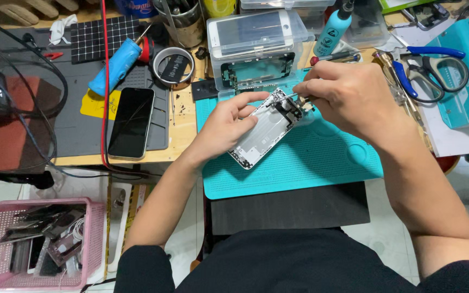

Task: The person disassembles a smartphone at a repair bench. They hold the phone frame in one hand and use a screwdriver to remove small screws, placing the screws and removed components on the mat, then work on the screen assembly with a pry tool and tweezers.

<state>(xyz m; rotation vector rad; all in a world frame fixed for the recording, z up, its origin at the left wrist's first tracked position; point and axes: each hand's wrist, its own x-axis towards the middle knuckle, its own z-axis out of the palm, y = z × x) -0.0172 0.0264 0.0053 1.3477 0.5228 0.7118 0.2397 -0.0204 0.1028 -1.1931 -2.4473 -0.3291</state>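
My left hand (228, 126) holds an opened silver phone housing (262, 133) tilted over the teal work mat (299, 163); the index finger reaches along its upper edge. My right hand (348, 97) is closed around a thin tool (295, 101), probably tweezers, whose tip sits at the housing's top end among small dark parts.
A clear plastic box (256, 49) with a white screen panel and a phone frame stands behind the mat. A black phone (132, 122) lies at left beside a blue tube (116, 66) and a tape roll (173, 65). Scissors (435, 68) lie at right. A pink basket (42, 244) of parts stands on the floor.
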